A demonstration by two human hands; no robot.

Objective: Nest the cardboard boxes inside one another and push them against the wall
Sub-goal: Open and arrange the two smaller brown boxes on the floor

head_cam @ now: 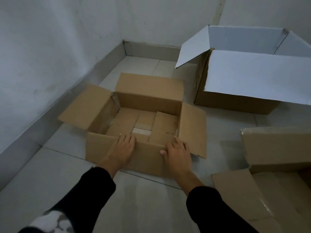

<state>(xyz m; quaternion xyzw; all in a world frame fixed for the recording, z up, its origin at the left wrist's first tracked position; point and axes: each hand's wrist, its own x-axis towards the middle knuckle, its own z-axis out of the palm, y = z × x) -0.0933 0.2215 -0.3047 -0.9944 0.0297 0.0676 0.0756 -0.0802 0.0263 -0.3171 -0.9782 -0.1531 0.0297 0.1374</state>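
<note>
An open brown cardboard box [143, 158] sits on the tiled floor in the middle, its flaps spread outward and its inside empty. My left hand [122, 149] lies flat on its near wall, fingers hooked over the top edge. My right hand [177, 153] rests on the same wall further right, fingers also over the rim. A bigger box with white inner flaps [235, 100] stands open at the back right. A third brown box [276, 182] lies at the right edge, partly cut off by the frame.
White walls [50, 47] meet in a corner at the back, with a grey skirting [104, 64] along the floor. Bare floor tiles [144, 199] lie between me and the middle box, and between that box and the left wall.
</note>
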